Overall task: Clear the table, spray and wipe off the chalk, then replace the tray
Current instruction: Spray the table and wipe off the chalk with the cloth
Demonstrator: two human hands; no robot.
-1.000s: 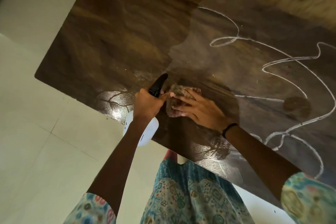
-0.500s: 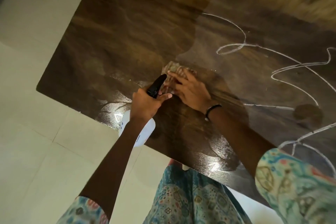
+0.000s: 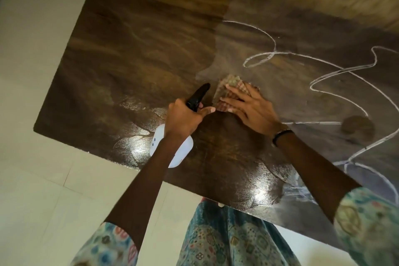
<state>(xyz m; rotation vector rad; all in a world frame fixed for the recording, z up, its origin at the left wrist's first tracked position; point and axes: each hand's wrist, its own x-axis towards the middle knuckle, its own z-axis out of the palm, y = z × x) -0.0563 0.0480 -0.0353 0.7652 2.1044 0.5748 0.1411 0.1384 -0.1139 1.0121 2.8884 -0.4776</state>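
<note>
Your left hand (image 3: 183,119) grips the spray bottle (image 3: 172,149), fingers curled round its neck, black nozzle pointing away over the dark wooden counter (image 3: 133,54). Your right hand (image 3: 250,110) presses a checked cloth (image 3: 228,86) flat on the counter, fingers straight and spread. The cloth lies just beside the nozzle. Chalk lines (image 3: 323,75) loop across the counter to the right of the cloth.

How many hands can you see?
2. The left hand grips the spray bottle near the table's front edge; the right hand presses the cloth flat beside it.
</note>
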